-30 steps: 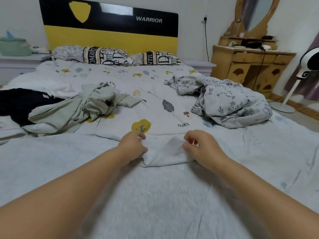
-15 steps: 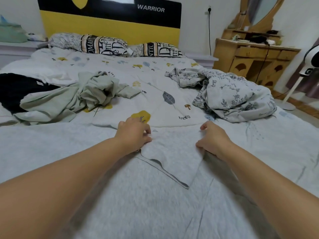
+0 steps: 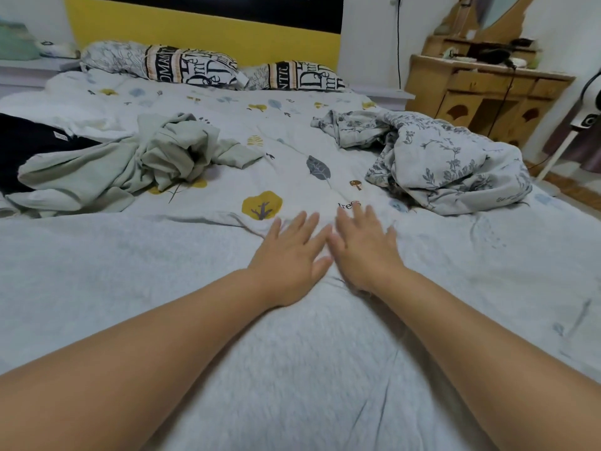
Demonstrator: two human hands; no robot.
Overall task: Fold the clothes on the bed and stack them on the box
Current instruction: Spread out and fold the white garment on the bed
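A light grey garment (image 3: 292,369) lies spread flat across the near part of the bed. My left hand (image 3: 289,255) and my right hand (image 3: 364,252) lie side by side, palms down with fingers straight, pressing on its far edge. A crumpled pale green garment (image 3: 130,161) lies at the left of the bed, with a black garment (image 3: 29,144) behind it. A bunched floral grey garment (image 3: 448,164) lies at the right. No box is in view.
The bed carries a white leaf-print cover (image 3: 227,125) and two pillows (image 3: 182,65) against a yellow and black headboard. A wooden dresser (image 3: 487,89) stands at the right, with a white fan (image 3: 585,122) beside it.
Both hands let go of the grey garment's folded-up edge, which now lies flat. They opened and moved together, palms down on the cloth. The camera tilted downward.
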